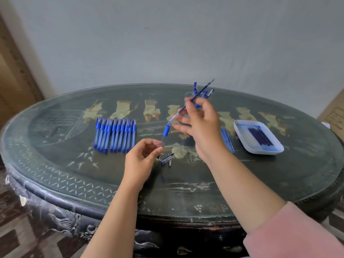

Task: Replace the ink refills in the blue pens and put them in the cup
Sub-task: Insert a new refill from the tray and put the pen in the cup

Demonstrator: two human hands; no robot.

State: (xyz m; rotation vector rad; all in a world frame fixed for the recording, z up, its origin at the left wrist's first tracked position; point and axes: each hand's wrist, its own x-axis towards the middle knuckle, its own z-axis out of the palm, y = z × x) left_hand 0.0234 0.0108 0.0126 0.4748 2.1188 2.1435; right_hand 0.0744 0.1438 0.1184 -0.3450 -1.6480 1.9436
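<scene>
Pen barrel (166, 130) sits pinched by its lower end in your left hand (141, 157), angled upward, likely so your right hand (201, 123), thumb and forefinger closed on the refill (208, 84), can slide it along the bore. The cup (187, 95) stands just behind, and the cap (167, 158) lies below on the table.

Table (74, 174): a row of pens (115, 135) lies left of centre. A tray (242, 135) sits at the right with refills (260, 136) in it, and spare refills (227, 139) lie just beside its left edge. A cup (188, 94) stands at the far centre, and a cap (167, 158) lies nearer, between row and tray.
</scene>
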